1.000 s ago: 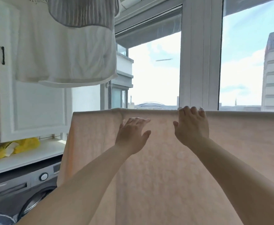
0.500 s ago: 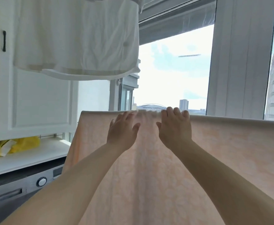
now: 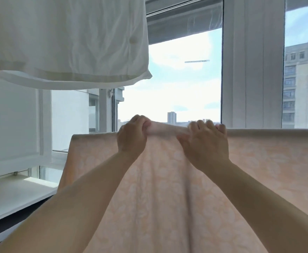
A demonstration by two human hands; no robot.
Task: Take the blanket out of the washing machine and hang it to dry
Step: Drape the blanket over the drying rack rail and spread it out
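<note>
A bright balcony window (image 3: 169, 84) is faced, city beyond. The peach blanket (image 3: 167, 189) is already draped over what is probably a hidden rail, its top fold bunched between the left hand (image 3: 131, 137) and right hand (image 3: 205, 143), both clenched on it, likely to even the drape. A white garment (image 3: 65, 41) hangs above

Left hand (image 3: 131, 137) and right hand (image 3: 207, 143) each have a grip on the hanging peach blanket's (image 3: 167, 198) bunched top edge, before the window (image 3: 169, 92).
</note>
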